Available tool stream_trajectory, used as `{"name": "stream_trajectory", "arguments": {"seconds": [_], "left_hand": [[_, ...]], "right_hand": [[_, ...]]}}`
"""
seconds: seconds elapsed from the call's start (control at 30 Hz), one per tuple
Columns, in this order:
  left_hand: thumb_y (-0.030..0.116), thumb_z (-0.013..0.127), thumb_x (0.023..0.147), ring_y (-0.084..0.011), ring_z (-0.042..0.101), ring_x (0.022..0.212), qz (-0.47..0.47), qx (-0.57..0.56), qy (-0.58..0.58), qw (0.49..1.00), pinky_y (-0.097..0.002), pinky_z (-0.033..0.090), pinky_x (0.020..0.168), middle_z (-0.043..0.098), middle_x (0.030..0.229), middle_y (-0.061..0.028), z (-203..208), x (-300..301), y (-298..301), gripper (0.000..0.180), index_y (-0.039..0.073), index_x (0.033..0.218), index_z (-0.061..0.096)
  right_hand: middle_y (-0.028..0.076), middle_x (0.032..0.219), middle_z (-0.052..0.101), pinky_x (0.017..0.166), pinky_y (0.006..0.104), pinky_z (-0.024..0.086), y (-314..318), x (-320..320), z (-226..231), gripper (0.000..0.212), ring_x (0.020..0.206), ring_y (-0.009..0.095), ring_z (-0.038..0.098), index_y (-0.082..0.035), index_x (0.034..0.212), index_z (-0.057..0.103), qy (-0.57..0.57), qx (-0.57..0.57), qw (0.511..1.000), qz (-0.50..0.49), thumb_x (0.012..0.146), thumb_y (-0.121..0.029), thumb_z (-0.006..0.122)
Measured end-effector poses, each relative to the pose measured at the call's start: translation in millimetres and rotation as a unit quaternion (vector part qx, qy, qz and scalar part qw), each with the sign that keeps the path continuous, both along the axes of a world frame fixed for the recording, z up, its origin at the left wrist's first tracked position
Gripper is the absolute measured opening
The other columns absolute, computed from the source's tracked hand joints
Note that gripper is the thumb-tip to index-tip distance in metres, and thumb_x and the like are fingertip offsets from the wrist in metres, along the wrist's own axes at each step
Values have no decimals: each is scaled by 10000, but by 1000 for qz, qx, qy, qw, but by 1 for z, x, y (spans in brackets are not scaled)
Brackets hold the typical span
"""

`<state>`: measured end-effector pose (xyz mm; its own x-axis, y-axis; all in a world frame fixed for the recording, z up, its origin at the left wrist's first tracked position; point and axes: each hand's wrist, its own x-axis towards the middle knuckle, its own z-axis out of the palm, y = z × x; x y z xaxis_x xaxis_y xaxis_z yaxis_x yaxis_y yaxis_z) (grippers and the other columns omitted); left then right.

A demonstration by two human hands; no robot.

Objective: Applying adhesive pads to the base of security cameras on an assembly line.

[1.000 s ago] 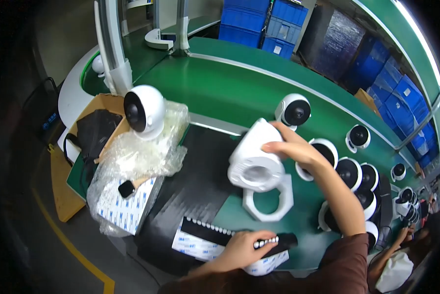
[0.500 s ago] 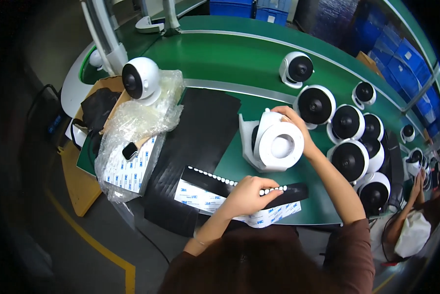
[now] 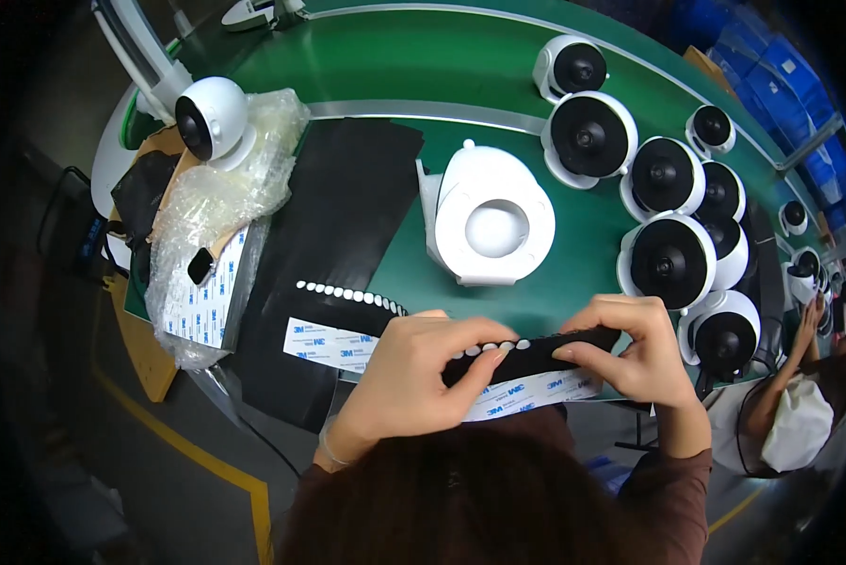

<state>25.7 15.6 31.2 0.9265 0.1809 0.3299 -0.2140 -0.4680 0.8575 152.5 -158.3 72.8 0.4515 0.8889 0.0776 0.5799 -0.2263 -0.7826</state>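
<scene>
A bendy black strip (image 3: 540, 360) carries a row of small white round pads (image 3: 352, 295) and lies over a white sheet with blue print (image 3: 324, 347). My left hand (image 3: 418, 372) is closed on the strip's middle, thumb and forefinger pinching at one of the pads. On the strip's right end my right hand (image 3: 641, 353) is closed too, its thumb on top. Just beyond my hands, a white round-bodied camera (image 3: 512, 174) rests with its ring-shaped base facing up, against a white foam piece (image 3: 429, 202). Neither hand touches the camera.
Several white cameras with black fronts (image 3: 668, 259) crowd the right side. Another camera (image 3: 217, 118) stands at the left on bubble wrap (image 3: 225, 184), near a smartwatch (image 3: 201, 266). A black mat (image 3: 333, 198) covers part of the green table. At far right, another person's hands (image 3: 809, 330) show.
My right hand has let go of the white camera and come down to the strip's right end. My left hand stays at the strip. The view has shifted, and the camera stands alone.
</scene>
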Motion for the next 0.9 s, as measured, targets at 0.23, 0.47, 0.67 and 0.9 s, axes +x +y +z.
{"name": "stream_trajectory", "arguments": {"seconds": [0.23, 0.47, 0.67, 0.9], "left_hand": [[53, 633, 719, -201, 526, 463, 35, 32, -33, 998, -284, 374, 454, 594, 614, -51, -8, 6, -9, 27, 59, 743, 622], [44, 615, 718, -215, 513, 455, 37, 20, -12, 999, -291, 365, 445, 569, 577, -54, -13, 10, -10, 29, 64, 739, 612], [2, 597, 714, -188, 542, 489, 19, 12, 22, 999, -257, 393, 463, 597, 620, -65, -15, 12, -6, 46, 27, 745, 620], [35, 590, 738, -228, 547, 478, 12, -53, 35, 998, -283, 387, 450, 571, 577, -76, -20, 16, -6, 17, 49, 729, 591]], "right_hand": [[65, 781, 602, 670, 308, 451, 10, -11, -16, 183, 749, 233, 582, -58, 831, 650, -128, 65, 989, -18, 655, -62, 698], [6, 754, 586, 846, 378, 412, 8, -10, -36, 200, 725, 182, 564, -114, 800, 667, -250, 118, 961, -20, 612, -77, 723], [7, 749, 597, 835, 379, 416, 13, -7, -33, 174, 710, 187, 562, -105, 770, 662, -250, 101, 963, -21, 612, -64, 723], [37, 747, 608, 694, 337, 463, 20, 2, -30, 135, 693, 210, 575, -68, 725, 634, -157, 81, 984, 3, 620, -44, 715]]}}
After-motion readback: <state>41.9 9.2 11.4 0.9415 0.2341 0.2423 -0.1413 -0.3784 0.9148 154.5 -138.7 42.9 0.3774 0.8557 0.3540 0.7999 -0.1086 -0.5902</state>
